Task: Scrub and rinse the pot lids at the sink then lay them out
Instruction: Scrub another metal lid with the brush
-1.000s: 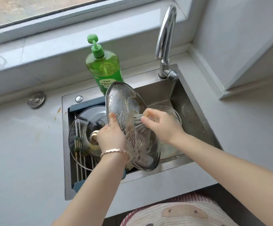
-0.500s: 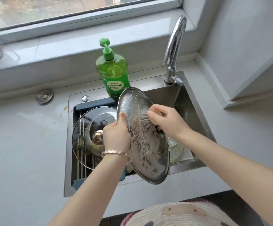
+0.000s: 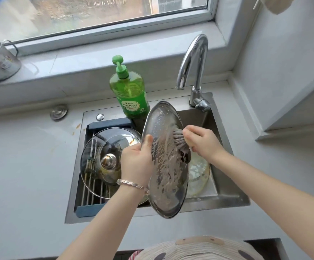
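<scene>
Lid (image 3: 168, 177) stood on edge, soapy, over sink (image 3: 225, 200) | left grip (image 3: 136, 163) clasped its 9 o'clock rim | right grip (image 3: 202, 142) held brush (image 3: 178, 136) against it | glass lid (image 3: 108, 161) lay at sink's 9 o'clock

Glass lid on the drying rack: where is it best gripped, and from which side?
Probably the metal knob, pinched from above: the glass lid lies dome-up on the rack, knob standing proud, its rim flat and partly behind the left hand.
</scene>
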Motion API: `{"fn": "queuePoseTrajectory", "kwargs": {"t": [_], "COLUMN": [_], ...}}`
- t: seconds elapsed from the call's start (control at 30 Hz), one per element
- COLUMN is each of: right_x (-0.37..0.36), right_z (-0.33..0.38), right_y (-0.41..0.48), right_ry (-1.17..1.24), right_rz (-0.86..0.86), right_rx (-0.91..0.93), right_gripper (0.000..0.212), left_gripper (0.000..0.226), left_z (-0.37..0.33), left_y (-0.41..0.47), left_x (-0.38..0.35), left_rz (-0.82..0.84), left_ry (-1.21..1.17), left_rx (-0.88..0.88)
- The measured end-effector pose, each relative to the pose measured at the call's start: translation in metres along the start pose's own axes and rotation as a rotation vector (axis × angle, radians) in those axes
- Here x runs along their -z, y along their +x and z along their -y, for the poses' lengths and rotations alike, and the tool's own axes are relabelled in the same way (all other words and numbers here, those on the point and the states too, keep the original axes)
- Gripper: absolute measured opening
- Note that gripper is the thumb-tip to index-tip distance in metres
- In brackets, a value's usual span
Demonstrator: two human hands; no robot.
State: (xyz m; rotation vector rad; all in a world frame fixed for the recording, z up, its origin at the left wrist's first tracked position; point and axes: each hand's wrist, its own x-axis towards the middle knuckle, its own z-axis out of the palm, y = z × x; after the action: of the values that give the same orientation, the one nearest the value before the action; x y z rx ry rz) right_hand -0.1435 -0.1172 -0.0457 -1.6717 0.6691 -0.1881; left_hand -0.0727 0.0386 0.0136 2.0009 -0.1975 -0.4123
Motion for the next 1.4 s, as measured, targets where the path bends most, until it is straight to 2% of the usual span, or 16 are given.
{"fn": "queuePoseTrajectory", "kwargs": {"t": [0.07,0.2,0.33,0.37,0.4,0.47,0.53,0.67,0.73,0.8,0.93,1.03,1.1,1.27,1.33,1.4], "right_x": [0.002,-0.017,0.002,0.001,-0.002,-0.015,-0.02,0.0,0.01,0.016,0.013,-0.011,-0.022,-0.017,-0.014,-0.015], "right_z": [0.002,0.01,0.01,0.009,0.01,0.017,0.021,0.008,-0.005,-0.007,0.005,0.02,0.02,0.016,0.014,0.011], "right_y": [0.008,-0.002,0.027,0.029,0.027,0.015,0.014,0.044,0.043,0.023,-0.032,-0.052,-0.045,-0.011,-0.005,-0.008], "right_ry": [0.033,0.02,0.076,0.07,0.055,0.05,0.059,0.108,0.039,-0.041,-0.276,-0.651,-0.748,-0.393,-0.168,0.116], "right_rz": [-0.054,0.104,-0.128,-0.137,-0.114,0.0,0.03,-0.167,-0.206,-0.199,-0.225,-0.135,-0.148,-0.024,0.042,0.033], "right_rx": [-0.053,0.134,-0.037,-0.038,0.015,0.145,0.172,-0.072,-0.142,-0.123,0.015,0.078,0.088,-0.216,-0.359,-0.52], "right_gripper": [0.026,0.023,0.03,0.022,0.016,0.023,0.031,0.054,0.055,0.058,0.026,0.029,0.031,0.029,0.027,0.02], "left_gripper": [0.057,0.047,0.051,0.052,0.052,0.051,0.052,0.053,0.057,0.055,0.053,0.052,0.052,0.055,0.053,0.048], "left_z": [-0.001,0.001,0.001,0.001,0.001,0.001,0.002,0.0,0.001,0.003,0.002,-0.001,-0.002,-0.003,0.001,0.006], "left_y": [-0.003,0.005,0.004,0.004,0.004,0.007,0.01,0.004,0.003,0.006,0.007,0.003,-0.001,-0.007,-0.007,-0.007], "left_x": [-0.003,0.003,0.006,0.006,0.006,0.008,0.012,0.017,0.02,0.023,0.021,0.017,0.014,0.015,0.018,0.019], "left_rz": [0.009,0.001,0.07,0.072,0.063,0.042,0.033,0.065,0.015,-0.05,-0.143,-0.131,-0.092,-0.061,-0.088,-0.114], "left_ry": [0.028,0.047,0.058,0.067,0.07,0.056,0.033,0.028,0.022,-0.025,-0.044,-0.051,-0.072,-0.025,-0.061,-0.122], "left_rx": [-0.047,-0.109,-0.163,-0.17,-0.17,-0.157,-0.151,-0.189,-0.174,-0.106,0.022,0.041,0.017,-0.09,-0.055,0.018]}}
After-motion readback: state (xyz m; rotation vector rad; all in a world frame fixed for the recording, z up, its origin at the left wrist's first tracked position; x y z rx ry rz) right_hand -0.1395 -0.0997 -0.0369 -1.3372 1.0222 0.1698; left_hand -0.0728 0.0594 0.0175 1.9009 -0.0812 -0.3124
